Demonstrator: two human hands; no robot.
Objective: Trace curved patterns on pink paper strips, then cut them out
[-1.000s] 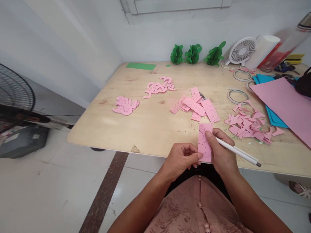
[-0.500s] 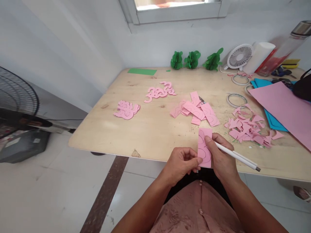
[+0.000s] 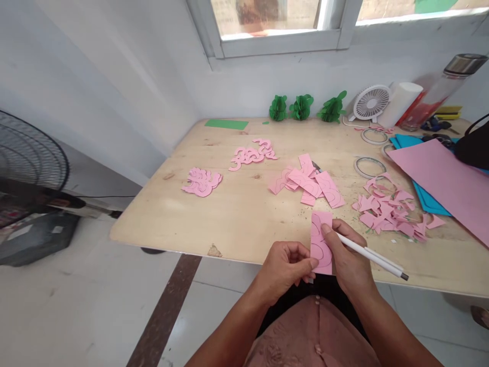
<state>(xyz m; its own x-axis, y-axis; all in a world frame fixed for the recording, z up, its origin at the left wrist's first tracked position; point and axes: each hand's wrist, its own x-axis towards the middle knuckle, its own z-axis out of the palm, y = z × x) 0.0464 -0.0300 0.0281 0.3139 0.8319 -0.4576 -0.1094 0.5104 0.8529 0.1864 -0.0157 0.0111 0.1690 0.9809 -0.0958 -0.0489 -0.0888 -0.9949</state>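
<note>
Between both hands, at the table's front edge, is an upright strip of pink paper [image 3: 321, 244] with curved lines drawn on it. My left hand [image 3: 289, 264] pinches its lower left edge between thumb and fingers. On the strip's right side my right hand [image 3: 349, 255] grips it with the thumb in front, and a white pen [image 3: 372, 256] lies in the same hand, pointing down to the right. Just beyond are more marked pink paper pieces [image 3: 305, 181] in a loose heap. Pink scraps [image 3: 393, 206] lie to the right.
Curvy pink cutouts [image 3: 201, 182] sit in a pile at the left, others [image 3: 252, 154] farther back. Green paper ornaments [image 3: 301, 107] line the wall beside a small white fan [image 3: 372, 103]. Tape rolls [image 3: 370, 167] and large pink sheets [image 3: 443, 178] lie at the right.
The camera view has tilted up slightly, so everything appears lower and more window shows. Both hands keep the same hold on the strip and pen.
</note>
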